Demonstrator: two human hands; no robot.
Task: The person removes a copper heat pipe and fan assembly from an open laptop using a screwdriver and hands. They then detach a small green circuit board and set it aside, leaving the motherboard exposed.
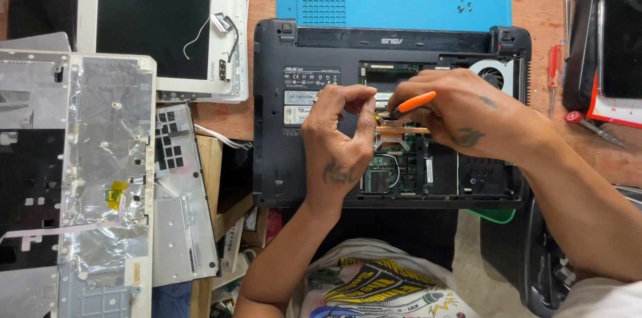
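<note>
Laptop labels (299,98): white rectangles — black underside, left of hands.
White-framed screen (152,7): dark, top left.
Dark screen (620,47): right edge.

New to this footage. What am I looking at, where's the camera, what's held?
There is one picture, from a camera worn on the person's head, looking down at two bare hands; there is no robot. On the wooden bench lies a black laptop, bottom up with its cover off, so the circuit board and fan show. The right hand holds an orange-handled screwdriver, tip down in the opened bay. The left hand pinches something too small to tell beside it. Behind is a blue mat with loose screws; at the left lie dismantled laptop panels and a white screen frame.
</note>
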